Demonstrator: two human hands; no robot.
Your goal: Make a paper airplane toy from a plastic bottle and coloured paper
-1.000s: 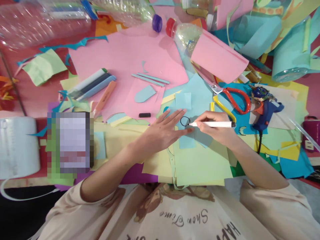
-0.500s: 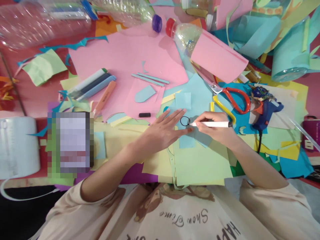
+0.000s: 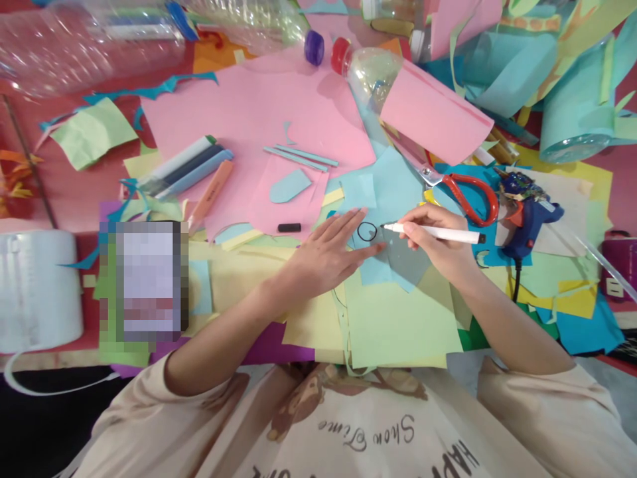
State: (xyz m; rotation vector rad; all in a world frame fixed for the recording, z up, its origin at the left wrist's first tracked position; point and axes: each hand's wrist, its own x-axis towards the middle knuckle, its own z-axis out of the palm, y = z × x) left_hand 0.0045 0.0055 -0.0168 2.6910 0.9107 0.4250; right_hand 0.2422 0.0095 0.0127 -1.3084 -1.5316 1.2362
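Note:
My left hand (image 3: 326, 255) lies flat with its fingers spread, pressing on a light blue paper piece (image 3: 377, 271). A black circle outline (image 3: 367, 231) is drawn on that paper, just beyond my fingertips. My right hand (image 3: 438, 239) is closed around a white marker (image 3: 438, 233), whose dark tip points left, close to the circle's right side. A black pen cap (image 3: 289, 228) lies on pink paper beyond my left hand. Scissors (image 3: 465, 192) with red and yellow handles lie past my right hand, one yellow handle mostly covered by it.
A blue glue gun (image 3: 530, 222) stands at right. Several markers (image 3: 184, 169) lie on the pink paper (image 3: 239, 99). A bottle wrapped in pink paper (image 3: 435, 113) and clear bottles (image 3: 89, 53) lie at the back. A pixelated device (image 3: 149, 279) and a white roll-like object (image 3: 40, 289) are at left.
My right hand has lifted the marker from the circle's lower edge and moved slightly right and away from me. The light blue paper has shifted slightly under my left hand.

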